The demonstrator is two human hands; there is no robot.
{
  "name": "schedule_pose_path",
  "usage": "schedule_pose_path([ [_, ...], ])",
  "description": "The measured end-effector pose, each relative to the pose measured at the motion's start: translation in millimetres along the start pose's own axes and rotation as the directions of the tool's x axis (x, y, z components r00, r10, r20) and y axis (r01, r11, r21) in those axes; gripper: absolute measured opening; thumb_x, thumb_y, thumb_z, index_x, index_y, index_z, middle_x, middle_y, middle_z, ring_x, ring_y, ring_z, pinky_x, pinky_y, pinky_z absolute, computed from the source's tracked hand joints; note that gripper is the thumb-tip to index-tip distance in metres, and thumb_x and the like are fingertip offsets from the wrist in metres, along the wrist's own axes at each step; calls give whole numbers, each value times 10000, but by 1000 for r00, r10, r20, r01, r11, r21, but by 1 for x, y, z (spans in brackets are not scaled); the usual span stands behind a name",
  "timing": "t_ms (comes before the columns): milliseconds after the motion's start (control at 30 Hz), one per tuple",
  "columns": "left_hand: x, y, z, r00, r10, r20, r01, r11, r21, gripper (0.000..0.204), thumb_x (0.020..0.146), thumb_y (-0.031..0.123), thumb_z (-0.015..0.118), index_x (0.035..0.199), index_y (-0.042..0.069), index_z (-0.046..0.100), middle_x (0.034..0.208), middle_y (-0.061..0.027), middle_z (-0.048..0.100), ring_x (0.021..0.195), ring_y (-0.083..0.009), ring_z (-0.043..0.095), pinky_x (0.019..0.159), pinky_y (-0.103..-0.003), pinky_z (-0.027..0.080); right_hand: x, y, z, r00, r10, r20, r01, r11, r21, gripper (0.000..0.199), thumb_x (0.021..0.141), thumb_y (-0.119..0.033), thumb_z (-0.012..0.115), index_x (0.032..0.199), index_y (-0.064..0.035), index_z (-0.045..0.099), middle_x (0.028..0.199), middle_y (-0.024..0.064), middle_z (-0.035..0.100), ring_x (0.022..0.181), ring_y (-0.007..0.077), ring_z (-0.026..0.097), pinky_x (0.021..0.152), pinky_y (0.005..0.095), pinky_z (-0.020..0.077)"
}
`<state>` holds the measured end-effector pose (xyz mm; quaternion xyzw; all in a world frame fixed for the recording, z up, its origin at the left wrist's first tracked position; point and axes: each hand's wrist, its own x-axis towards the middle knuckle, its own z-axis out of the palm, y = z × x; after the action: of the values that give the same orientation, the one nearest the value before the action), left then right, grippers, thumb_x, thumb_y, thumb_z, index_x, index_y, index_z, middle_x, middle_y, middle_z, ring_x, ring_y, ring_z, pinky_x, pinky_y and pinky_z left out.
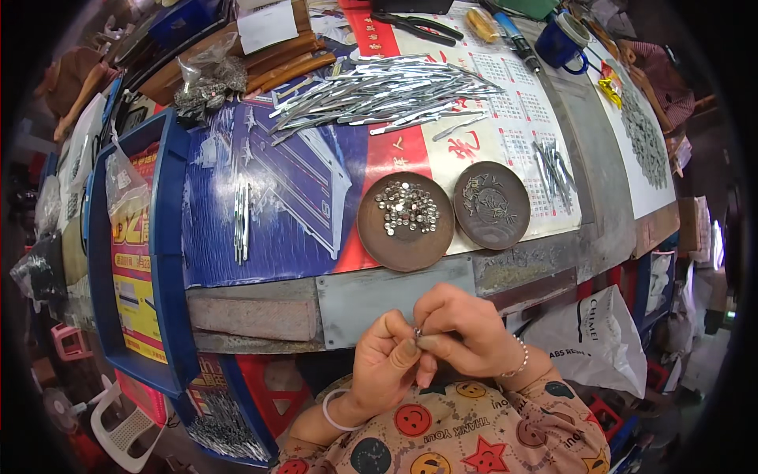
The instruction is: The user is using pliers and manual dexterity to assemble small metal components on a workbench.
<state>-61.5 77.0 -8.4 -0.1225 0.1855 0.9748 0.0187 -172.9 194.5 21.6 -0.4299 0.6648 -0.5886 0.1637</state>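
Observation:
My left hand (380, 362) and my right hand (464, 333) meet close to my body, in front of the table's near edge. Their fingertips pinch a tiny shiny metal piece (417, 332) between them; its exact kind is mostly hidden. Beyond them stands a round brown dish (404, 259) of small silvery discs (407, 207). A second brown dish (491, 242), to its right, has thin metal pins (488, 201) in it. Farther back lies a heap of slim, flat metal strips (387, 93). Smaller groups of strips rest at left (242, 221) and right (555, 175).
A long blue tray (174, 316) borders the left side, with a bin of metal parts (225, 426) below it. Pliers (418, 28), a blue mug (559, 43) and a blue-handled tool (513, 35) lie at the back. A white bag (596, 340) hangs right. Other people sit at both sides.

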Motion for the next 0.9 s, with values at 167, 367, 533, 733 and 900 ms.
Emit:
schedule_pose_path([
  [167,-2,5,2,997,26,77,-32,996,84,175,944,175,544,901,46,433,729,-121,591,544,-127,534,502,-228,443,5,7,-3,992,83,97,-112,934,338,133,814,-81,672,806,-18,555,848,101,584,722,183,560,626,287,453],
  [367,3,4,0,998,15,56,-20,995,96,170,939,159,551,907,39,435,758,-123,602,553,-131,544,504,-232,457,-4,1,0,988,150,-22,-144,973,183,136,839,-57,638,827,2,515,849,89,534,782,203,532,712,297,441],
  [533,-4,-1,3,998,36,46,-40,993,106,157,941,144,544,906,36,436,778,-130,612,594,-152,586,532,-246,484,1,9,-9,970,182,163,-228,915,334,171,835,-123,666,831,-28,523,846,106,567,738,185,551,669,280,446],
  [733,-1,2,3,1000,30,-7,-29,996,80,144,955,148,517,908,36,440,796,-131,614,622,-164,604,543,-253,492,0,6,-3,969,198,146,-222,960,172,156,837,-64,639,856,-14,492,829,107,546,716,218,546,650,295,451],
  [900,4,0,2,988,50,-149,-36,995,91,163,965,176,502,902,39,440,767,-114,599,588,-151,580,534,-243,483,-7,13,19,994,23,-106,-52,958,-283,170,807,2,635,905,-8,497,847,142,558,690,303,578,587,347,482],
])
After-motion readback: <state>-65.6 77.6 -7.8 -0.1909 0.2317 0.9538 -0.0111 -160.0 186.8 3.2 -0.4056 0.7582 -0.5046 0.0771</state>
